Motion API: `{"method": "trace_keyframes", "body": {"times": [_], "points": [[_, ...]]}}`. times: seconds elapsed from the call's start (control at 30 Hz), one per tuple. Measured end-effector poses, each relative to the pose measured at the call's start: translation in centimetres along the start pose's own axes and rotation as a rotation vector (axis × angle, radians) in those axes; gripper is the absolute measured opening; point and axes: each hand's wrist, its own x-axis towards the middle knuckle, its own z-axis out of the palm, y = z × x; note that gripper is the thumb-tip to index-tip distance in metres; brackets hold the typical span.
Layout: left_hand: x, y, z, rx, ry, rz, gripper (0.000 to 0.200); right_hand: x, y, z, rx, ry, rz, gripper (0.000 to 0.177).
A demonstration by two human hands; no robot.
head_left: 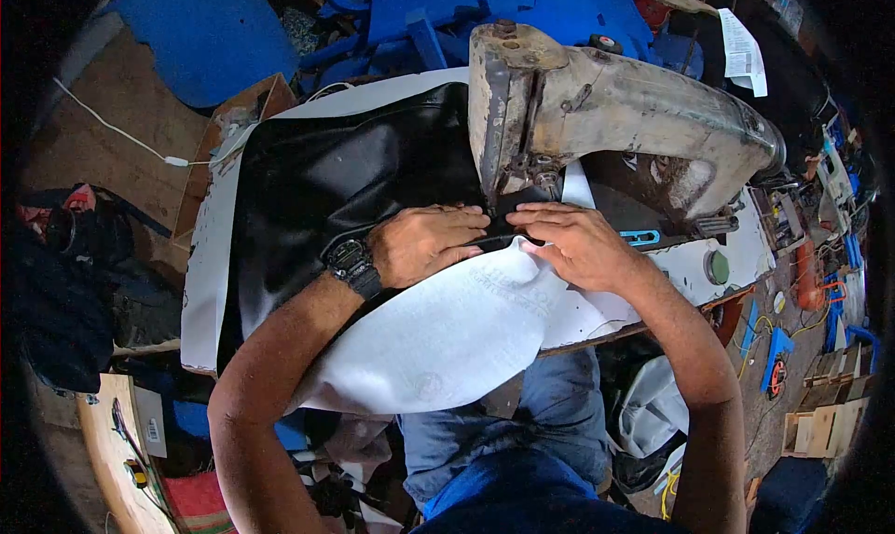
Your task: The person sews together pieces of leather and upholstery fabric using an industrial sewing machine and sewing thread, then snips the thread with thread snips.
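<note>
Under the head of a worn sewing machine (634, 101) lies a sheet of black vinyl (354, 161). Its white backing (438, 338) is folded over toward me and hangs past the table's front edge. My left hand (429, 243), with a black watch on the wrist, lies on the black side left of the needle area, fingers stretched out. Just right of the needle, my right hand (578, 240) rests with fingers extended and the thumb by the raised edge of the white backing. Whether the right thumb pinches that edge is hard to see.
A light blue slotted piece (640, 238) and a round green lid (716, 267) are on the white tabletop (671, 278) at right. Blue chairs (522, 12) stand behind the machine. A white cable (121, 129) runs at left. Wooden pieces (828, 422) lie at lower right.
</note>
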Motion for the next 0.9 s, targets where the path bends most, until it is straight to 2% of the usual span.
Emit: {"method": "trace_keyframes", "body": {"times": [0.2,0.33,0.37,0.4,0.43,0.47,0.5,0.57,0.6,0.63,0.73,0.87,0.9], "points": [[0.4,-0.8,-0.2,0.045,0.026,0.025,0.033,0.3,0.5,0.9,0.024,0.055,0.037,0.037],[0.3,-0.2,-0.9,0.107,0.004,-0.008,0.045,-0.8,-2.9,-0.2,0.021,0.139,0.027,0.046],[0.1,1.1,-1.3,0.170,0.023,-0.042,0.050,-1.3,-4.3,-0.9,0.018,0.172,0.011,0.050],[-0.3,2.2,-1.4,0.228,0.040,-0.078,0.056,-1.8,-5.4,-1.7,-0.030,0.113,-0.008,0.052],[-0.9,3.4,-1.3,0.299,0.099,-0.016,0.070,-2.5,-6.5,-2.5,-0.072,0.053,-0.021,0.055],[-1.5,5.6,-1.8,0.302,0.066,-0.022,0.073,-3.3,-7.3,-2.8,-0.109,-0.005,-0.031,0.058],[-2.3,8.9,-2.9,0.306,0.033,-0.026,0.076,-4.3,-7.7,-2.7,-0.071,0.024,-0.096,0.061],[-4.4,13.8,-2.8,0.276,-0.026,-0.059,0.089,-6.8,-8.6,-3.7,-0.129,-0.004,-0.232,0.030],[-5.2,15.9,-2.6,0.261,-0.086,-0.094,0.083,-8.4,-9.2,-3.6,-0.169,0.007,-0.311,0.019],[-6.7,17.2,-1.2,0.214,-0.061,-0.145,0.075,-9.6,-10.3,-3.6,-0.234,0.016,-0.332,0.015],[-8.3,18.0,1.6,0.203,0.098,-0.236,0.056,-11.5,-9.5,-1.9,-0.206,0.020,-0.287,0.014],[-7.1,17.8,2.9,0.093,0.201,-0.384,0.046,-10.7,-10.6,-1.7,-0.043,0.057,-0.188,0.026],[-6.6,17.2,2.9,0.131,0.191,-0.345,0.047,-10.3,-11.3,-2.5,0.107,-0.042,-0.126,0.046]]}}
